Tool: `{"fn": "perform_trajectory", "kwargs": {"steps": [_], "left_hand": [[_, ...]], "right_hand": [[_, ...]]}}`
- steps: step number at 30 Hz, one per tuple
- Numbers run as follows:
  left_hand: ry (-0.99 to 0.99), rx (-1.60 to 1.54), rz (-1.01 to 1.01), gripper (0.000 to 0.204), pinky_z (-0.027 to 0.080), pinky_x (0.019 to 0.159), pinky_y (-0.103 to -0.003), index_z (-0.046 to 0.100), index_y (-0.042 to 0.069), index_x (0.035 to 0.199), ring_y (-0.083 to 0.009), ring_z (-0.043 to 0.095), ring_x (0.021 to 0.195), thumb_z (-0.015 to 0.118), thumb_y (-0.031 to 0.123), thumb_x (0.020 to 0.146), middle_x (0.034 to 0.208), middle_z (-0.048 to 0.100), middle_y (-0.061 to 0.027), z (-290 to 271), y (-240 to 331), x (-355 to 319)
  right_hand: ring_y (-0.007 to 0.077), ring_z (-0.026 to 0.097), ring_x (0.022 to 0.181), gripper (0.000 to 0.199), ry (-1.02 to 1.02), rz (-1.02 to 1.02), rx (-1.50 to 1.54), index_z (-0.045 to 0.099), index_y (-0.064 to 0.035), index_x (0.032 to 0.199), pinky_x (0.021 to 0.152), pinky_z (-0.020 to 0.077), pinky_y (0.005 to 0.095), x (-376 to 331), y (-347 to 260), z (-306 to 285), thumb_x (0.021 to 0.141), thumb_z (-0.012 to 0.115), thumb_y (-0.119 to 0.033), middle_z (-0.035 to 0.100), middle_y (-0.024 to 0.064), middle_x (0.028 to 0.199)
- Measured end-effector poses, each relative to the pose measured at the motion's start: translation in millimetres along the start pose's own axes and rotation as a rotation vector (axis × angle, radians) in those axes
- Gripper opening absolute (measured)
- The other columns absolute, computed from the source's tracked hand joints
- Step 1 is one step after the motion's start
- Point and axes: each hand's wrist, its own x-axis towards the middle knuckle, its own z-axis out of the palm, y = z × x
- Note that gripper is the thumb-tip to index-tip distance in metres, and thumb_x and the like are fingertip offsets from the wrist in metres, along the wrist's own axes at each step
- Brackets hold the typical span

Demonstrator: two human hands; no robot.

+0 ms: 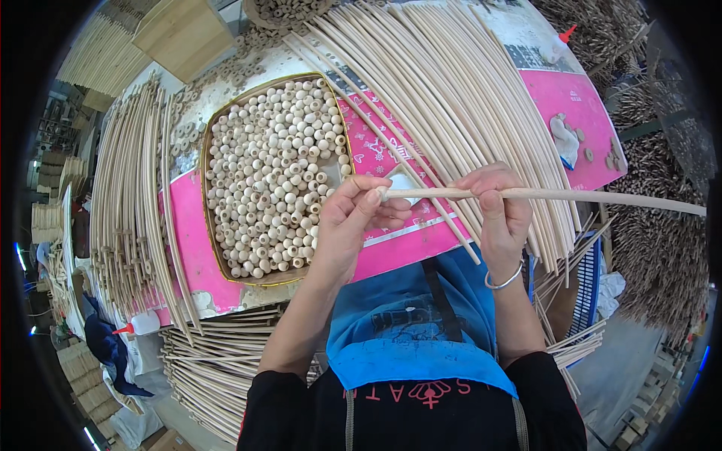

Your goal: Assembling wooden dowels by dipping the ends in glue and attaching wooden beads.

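Both hands meet at frame centre: our left hand (353, 218) pinches the near tip of a long pale rod (571, 197), while our right hand (500, 214) is closed around its shaft; the rod runs out toward 3 o'clock. Beneath lies a pink table (188, 248). At 10 o'clock a shallow tray (204, 161) holds wooden beads (274, 173). Rod bundles (444, 98) fan across 12 to 2 o'clock. A glue bottle (139, 325) lies at 8 o'clock.
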Motion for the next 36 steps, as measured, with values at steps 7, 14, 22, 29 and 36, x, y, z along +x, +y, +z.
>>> {"fn": "perform_trajectory", "kwargs": {"steps": [7, 14, 22, 29, 36], "left_hand": [[0.038, 0.016, 0.160, 0.025, 0.059, 0.084, -0.035, 0.052, 0.001, 0.123, -0.0244, 0.070, 0.096, 0.049, 0.016, 0.104, 0.108, 0.067, -0.0159, 38, -2, 6], [0.084, -0.055, 0.199, 0.034, 0.059, 0.083, -0.037, 0.044, 0.004, 0.131, -0.0241, 0.068, 0.098, 0.056, 0.012, 0.100, 0.108, 0.067, -0.0156, 80, -8, 35], [-0.140, 0.253, 0.274, 0.040, 0.059, 0.078, -0.029, 0.045, 0.000, 0.136, -0.0186, 0.066, 0.093, 0.055, 0.011, 0.099, 0.099, 0.066, -0.0126, 106, 60, 97], [-0.282, 0.297, 0.257, 0.039, 0.049, 0.095, -0.036, 0.050, 0.000, 0.124, -0.0176, 0.058, 0.088, 0.045, 0.034, 0.106, 0.087, 0.055, -0.0053, 184, 60, 145], [-0.695, 0.643, 0.178, 0.050, 0.046, 0.103, -0.038, 0.039, 0.003, 0.144, -0.0190, 0.060, 0.099, 0.050, 0.031, 0.104, 0.114, 0.063, -0.0114, 358, -36, 151]], "right_hand": [[0.0219, 0.065, 0.093, 0.021, 0.410, 0.122, 0.257, 0.056, -0.0003, 0.102, 0.082, 0.0577, 0.0342, -17, 1, 24, 0.105, 0.050, -0.020, 0.062, 0.0144, 0.101], [0.0147, 0.067, 0.078, 0.031, 0.110, 0.654, 0.221, 0.063, 0.0000, 0.112, 0.070, 0.0545, 0.0282, -45, -39, -27, 0.105, 0.050, -0.027, 0.068, 0.0071, 0.090], [0.0262, 0.064, 0.089, 0.040, 0.230, 0.345, -1.302, 0.069, -0.0111, 0.111, 0.079, 0.0469, 0.0391, -160, -152, -184, 0.078, 0.077, -0.031, 0.066, 0.0045, 0.089], [0.0254, 0.063, 0.071, 0.020, 0.503, 0.463, -0.931, 0.071, -0.0093, 0.101, 0.061, 0.0485, 0.0359, -283, -104, -186, 0.090, 0.067, -0.025, 0.060, 0.0078, 0.076], [0.0179, 0.066, 0.078, 0.025, 0.818, 0.572, -0.324, 0.071, -0.0037, 0.102, 0.074, 0.0509, 0.0317, -366, -76, -165, 0.098, 0.059, -0.025, 0.070, 0.0098, 0.086]]}}
